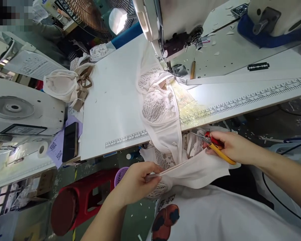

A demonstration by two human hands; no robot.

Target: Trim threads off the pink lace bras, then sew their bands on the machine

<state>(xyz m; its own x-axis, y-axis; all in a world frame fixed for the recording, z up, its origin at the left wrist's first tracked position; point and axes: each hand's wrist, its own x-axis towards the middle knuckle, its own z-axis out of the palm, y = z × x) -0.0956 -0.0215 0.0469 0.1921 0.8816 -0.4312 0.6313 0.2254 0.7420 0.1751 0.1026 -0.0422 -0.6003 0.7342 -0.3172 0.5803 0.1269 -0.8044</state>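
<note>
Well, a lace bra point(157, 108) overhangs the ruled table point(110, 97), fans point(80, 15) beyond.

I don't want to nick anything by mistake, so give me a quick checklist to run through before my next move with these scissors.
1. Left hand gripping the white fabric: ok, pinched at its edge.
2. Right hand holding the scissors: ok.
3. Scissor blades clear of all cloth: cannot tell; lace shows right behind them.
4. Lace bra free of the sewing machine: cannot tell; its far end lies at the needle area.
5. Table free of loose blades: not ok; a razor blade lies right of the needle area.
</note>
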